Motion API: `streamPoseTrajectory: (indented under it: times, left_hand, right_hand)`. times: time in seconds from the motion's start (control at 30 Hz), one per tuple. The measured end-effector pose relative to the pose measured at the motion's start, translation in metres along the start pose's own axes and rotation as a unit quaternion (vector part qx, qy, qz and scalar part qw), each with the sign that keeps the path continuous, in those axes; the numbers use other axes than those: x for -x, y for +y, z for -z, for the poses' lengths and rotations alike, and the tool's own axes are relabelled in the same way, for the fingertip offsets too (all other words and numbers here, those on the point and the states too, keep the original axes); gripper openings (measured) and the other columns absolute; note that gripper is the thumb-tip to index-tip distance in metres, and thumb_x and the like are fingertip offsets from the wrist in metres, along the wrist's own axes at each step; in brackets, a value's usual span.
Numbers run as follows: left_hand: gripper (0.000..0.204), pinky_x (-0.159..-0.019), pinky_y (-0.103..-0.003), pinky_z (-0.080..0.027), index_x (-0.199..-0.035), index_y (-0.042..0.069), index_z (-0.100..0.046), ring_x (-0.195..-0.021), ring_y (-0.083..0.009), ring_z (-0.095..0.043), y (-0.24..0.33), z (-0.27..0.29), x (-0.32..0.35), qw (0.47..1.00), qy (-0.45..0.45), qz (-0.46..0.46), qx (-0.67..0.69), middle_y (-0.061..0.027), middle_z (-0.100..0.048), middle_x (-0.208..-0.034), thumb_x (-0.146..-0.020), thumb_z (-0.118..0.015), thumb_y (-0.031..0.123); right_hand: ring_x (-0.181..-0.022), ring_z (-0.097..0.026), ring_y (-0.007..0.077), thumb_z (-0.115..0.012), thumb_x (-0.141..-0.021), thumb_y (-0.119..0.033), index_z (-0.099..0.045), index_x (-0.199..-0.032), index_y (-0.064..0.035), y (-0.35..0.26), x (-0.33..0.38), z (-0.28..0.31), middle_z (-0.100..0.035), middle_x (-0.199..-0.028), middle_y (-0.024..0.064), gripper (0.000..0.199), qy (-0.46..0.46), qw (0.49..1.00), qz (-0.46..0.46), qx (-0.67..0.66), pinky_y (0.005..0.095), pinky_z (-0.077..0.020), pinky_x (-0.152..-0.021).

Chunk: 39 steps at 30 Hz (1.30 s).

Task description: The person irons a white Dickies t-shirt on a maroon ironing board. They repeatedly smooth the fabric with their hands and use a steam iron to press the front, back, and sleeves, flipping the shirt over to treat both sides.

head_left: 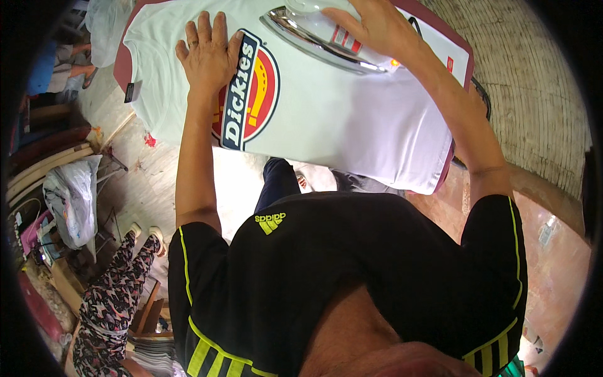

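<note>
A white T-shirt lies spread over a maroon-covered ironing board. It carries a large printed badge in navy, red and yellow. My left hand rests flat on the fabric with fingers spread, its thumb at the badge's upper edge. At the upper right, my right hand is wrapped around the handle of a clothes iron. The iron has a shiny metal base edge, a pale body and a small lit orange lamp. Its base sits on the shirt, right of the badge; part of the handle is hidden by my fingers.
Left of the board, a clear plastic bag hangs beside cluttered shelves. A person in patterned trousers is at the lower left, and another person's legs show at the upper left. A ridged, wood-toned surface lies to the right.
</note>
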State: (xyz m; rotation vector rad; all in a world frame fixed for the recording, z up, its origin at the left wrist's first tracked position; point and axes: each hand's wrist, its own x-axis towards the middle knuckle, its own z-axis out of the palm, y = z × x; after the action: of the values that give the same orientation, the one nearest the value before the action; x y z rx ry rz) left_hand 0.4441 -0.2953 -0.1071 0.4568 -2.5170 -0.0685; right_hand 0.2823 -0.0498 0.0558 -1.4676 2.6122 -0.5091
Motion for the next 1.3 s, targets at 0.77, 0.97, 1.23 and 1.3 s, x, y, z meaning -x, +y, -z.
streamPoseTrajectory:
  times: [0.77,0.97,1.23,1.3]
  left_hand:
    - [0.058,-0.104,-0.067,-0.029,-0.144,0.023,-0.050,-0.139,-0.0445,-0.037,0.054,0.022,0.068,1.000,0.007,-0.009,0.003,-0.0145,-0.042,-0.153,-0.098,-0.043,0.057]
    - [0.058,-0.108,-0.068,-0.022,-0.144,0.024,-0.053,-0.144,-0.0459,-0.031,0.045,0.028,0.074,1.000,-0.010,0.009,0.024,-0.0158,-0.041,-0.154,-0.097,-0.043,0.056]
    - [0.061,-0.115,-0.065,-0.017,-0.151,0.025,-0.045,-0.147,-0.0429,-0.027,0.047,0.032,0.072,0.998,-0.058,0.037,-0.002,-0.0153,-0.034,-0.160,-0.098,-0.041,0.057]
    - [0.062,-0.116,-0.064,-0.016,-0.151,0.025,-0.044,-0.148,-0.0421,-0.026,0.056,0.039,0.069,0.996,-0.082,0.044,-0.004,-0.0149,-0.033,-0.161,-0.099,-0.040,0.057]
  right_hand:
    - [-0.069,-0.073,0.0336,-0.052,-0.103,-0.032,-0.057,-0.118,0.0078,-0.061,0.105,0.000,-0.070,-0.088,0.0262,0.043,0.025,0.975,-0.167,-0.147,0.0438,-0.0573,-0.067]
    - [-0.074,-0.070,0.0388,-0.061,-0.096,-0.049,-0.061,-0.107,-0.0021,-0.052,0.174,-0.032,-0.070,-0.077,0.0206,0.048,0.039,0.995,-0.095,-0.015,0.0459,-0.0545,-0.066]
    - [-0.074,-0.070,0.0377,-0.058,-0.097,-0.050,-0.059,-0.107,-0.0056,-0.063,0.211,-0.010,-0.070,-0.075,0.0186,0.045,-0.093,0.995,0.006,0.019,0.0454,-0.0551,-0.069]
    - [-0.070,-0.067,0.0403,-0.063,-0.095,-0.045,-0.059,-0.109,-0.0041,-0.033,0.199,-0.004,-0.068,-0.075,0.0222,0.043,-0.044,0.998,0.003,0.045,0.0463,-0.0528,-0.064]
